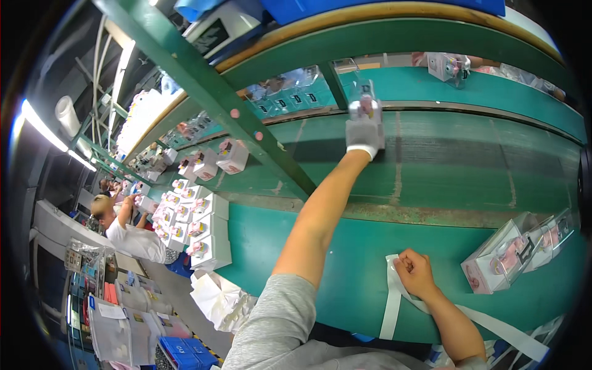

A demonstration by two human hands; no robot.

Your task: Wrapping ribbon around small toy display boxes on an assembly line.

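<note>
the gloved left hand (364, 134) reaches far out over the green belt (468, 160), fingers wrapped around a clear plastic toy box (364, 97). the bare right hand (414, 271) rests fisted on a white strap (392, 302) at the green table (345, 259) edge.

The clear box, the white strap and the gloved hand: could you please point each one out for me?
clear box (364, 94), head view, on its transparent front.
white strap (391, 305), head view, on the hanging flat length.
gloved left hand (364, 134), head view, on the glove's back.
</note>
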